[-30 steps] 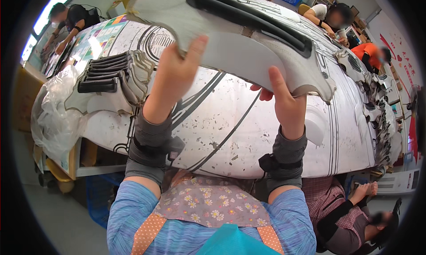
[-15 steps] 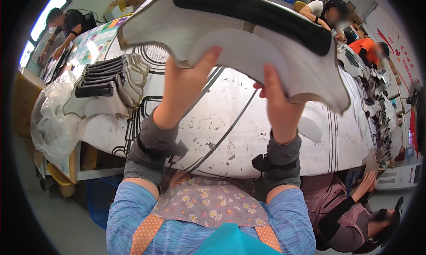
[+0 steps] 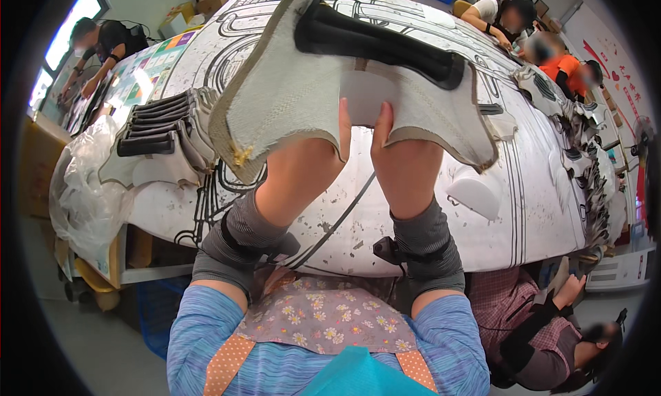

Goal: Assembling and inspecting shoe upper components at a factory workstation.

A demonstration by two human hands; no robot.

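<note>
- We are holding a grey fabric shoe upper (image 3: 303, 100) with a black padded collar (image 3: 379, 41) up above the near edge of the bench (image 3: 427, 217).
- Our left hand (image 3: 303, 169) and right hand (image 3: 403, 165) are pinching its lower edge, thumbs pressed on the fabric, close together.
- A stack of similar uppers (image 3: 162, 131) is lying at the bench's left edge.

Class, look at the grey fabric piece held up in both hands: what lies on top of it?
A black padded strip runs along the top of the grey fabric piece. A white patch sits below it, partly covered by the thumbs.
</note>
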